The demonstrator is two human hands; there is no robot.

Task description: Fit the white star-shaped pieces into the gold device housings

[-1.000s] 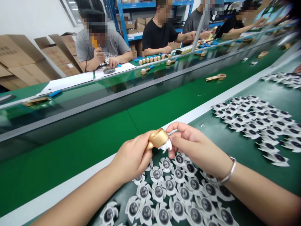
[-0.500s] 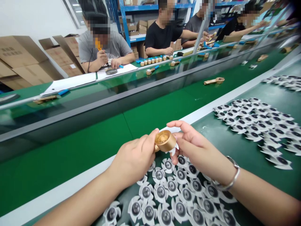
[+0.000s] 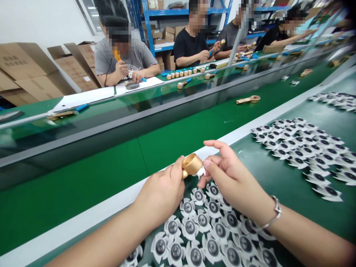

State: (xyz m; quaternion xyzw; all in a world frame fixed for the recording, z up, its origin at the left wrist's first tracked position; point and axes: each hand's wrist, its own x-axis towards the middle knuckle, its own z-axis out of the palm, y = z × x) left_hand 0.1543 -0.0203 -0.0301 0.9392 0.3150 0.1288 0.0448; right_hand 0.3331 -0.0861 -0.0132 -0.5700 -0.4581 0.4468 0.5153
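Observation:
My left hand (image 3: 162, 193) is closed around the handle end of a gold-coloured round housing (image 3: 192, 164), holding it tilted above the bench. My right hand (image 3: 229, 170) pinches a white fan wheel (image 3: 200, 172) against the housing's underside, with thumb and fingertips close to the rim. Its index finger sticks out, away from the housing. Only a few blades of that wheel show; the rest is hidden by the housing and fingers. Below both hands lie many white fan wheels with dark hubs (image 3: 195, 256), spread over the green bench.
Another group of fan wheels (image 3: 302, 142) lies to the right. A gold housing half (image 3: 248, 99) rides on the green belt (image 3: 172, 133) ahead. Across it, co-workers sit at a raised line carrying gold parts with blue handles (image 3: 183, 83). Cardboard boxes (image 3: 25, 70) stand at the far left.
The housing has tipped, so its inside shows less, and both hands shifted slightly left. The gold half on the near belt moved left. A co-worker in black now holds up a gold part.

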